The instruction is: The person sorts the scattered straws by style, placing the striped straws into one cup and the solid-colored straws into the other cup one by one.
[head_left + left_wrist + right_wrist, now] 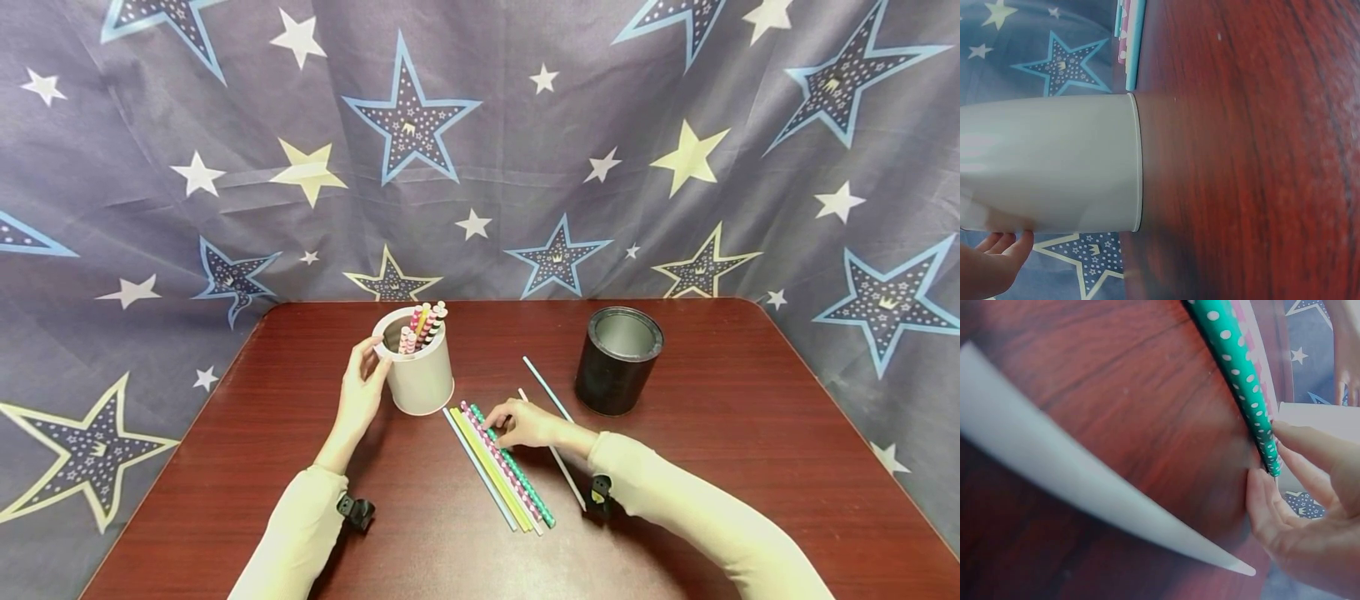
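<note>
A white cylindrical container (420, 383) stands upright, holding several patterned paper straws (424, 327). My left hand (362, 392) holds it by the left side of its rim; in the left wrist view the fingertips (1021, 245) touch its wall. A row of straws lies in front: blue, yellow, pink-patterned and a green polka-dot straw (528, 487). My right hand (528, 423) is over this row, thumb and fingers pinching the green straw (1241, 369) near its far end. The exact contact at the fingertips is partly hidden.
A black cylindrical container (617, 371) stands upright at the right. Between it and the row lie a light-blue straw (546, 387) and a pale straw (568, 482), the latter partly under the right hand and wrist. A star-patterned curtain (480, 150) hangs behind the table.
</note>
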`<state>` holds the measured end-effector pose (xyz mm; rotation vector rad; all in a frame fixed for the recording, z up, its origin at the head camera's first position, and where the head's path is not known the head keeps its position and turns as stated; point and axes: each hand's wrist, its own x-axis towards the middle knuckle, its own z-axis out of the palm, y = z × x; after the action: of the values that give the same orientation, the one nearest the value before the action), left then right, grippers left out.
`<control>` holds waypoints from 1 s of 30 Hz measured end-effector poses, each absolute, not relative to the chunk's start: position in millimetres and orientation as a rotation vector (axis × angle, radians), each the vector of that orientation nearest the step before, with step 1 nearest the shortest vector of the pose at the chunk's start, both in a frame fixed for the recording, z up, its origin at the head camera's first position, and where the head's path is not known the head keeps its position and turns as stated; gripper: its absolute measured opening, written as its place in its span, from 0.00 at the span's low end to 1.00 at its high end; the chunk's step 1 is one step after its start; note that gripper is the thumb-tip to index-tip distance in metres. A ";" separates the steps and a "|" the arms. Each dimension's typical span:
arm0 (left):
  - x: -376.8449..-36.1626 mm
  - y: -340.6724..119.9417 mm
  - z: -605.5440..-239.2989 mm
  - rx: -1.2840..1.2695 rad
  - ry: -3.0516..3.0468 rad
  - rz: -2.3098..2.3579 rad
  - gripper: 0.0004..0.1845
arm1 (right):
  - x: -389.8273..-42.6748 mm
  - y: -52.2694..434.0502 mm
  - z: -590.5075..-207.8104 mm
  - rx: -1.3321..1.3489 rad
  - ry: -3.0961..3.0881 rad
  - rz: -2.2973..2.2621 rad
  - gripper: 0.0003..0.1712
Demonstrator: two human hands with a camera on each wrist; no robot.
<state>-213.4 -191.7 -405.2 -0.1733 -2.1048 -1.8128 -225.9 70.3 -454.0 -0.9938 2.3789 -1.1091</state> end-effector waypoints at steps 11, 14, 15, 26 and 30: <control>-213.0 -191.7 -406.1 -0.189 -2.083 -1.815 0.19 | -226.7 72.2 -455.0 -0.967 2.410 -1.087 0.15; -212.9 -191.5 -406.0 -0.178 -2.095 -1.803 0.19 | -227.8 72.5 -456.1 -0.962 2.420 -1.064 0.15; -212.8 -191.5 -406.0 -0.175 -2.100 -1.798 0.19 | -228.0 72.5 -456.3 -0.960 2.420 -1.059 0.15; -212.5 -191.3 -405.3 -0.165 -2.104 -1.800 0.19 | -225.5 70.3 -455.3 -0.984 2.471 -1.033 0.14; -213.0 -191.5 -405.9 -0.175 -2.100 -1.802 0.19 | -225.2 69.6 -456.2 -0.979 2.494 -1.026 0.14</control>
<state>-213.0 -191.5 -405.9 -0.1752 -2.1002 -1.8016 -225.2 69.6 -456.2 -0.9785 2.4943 -1.0265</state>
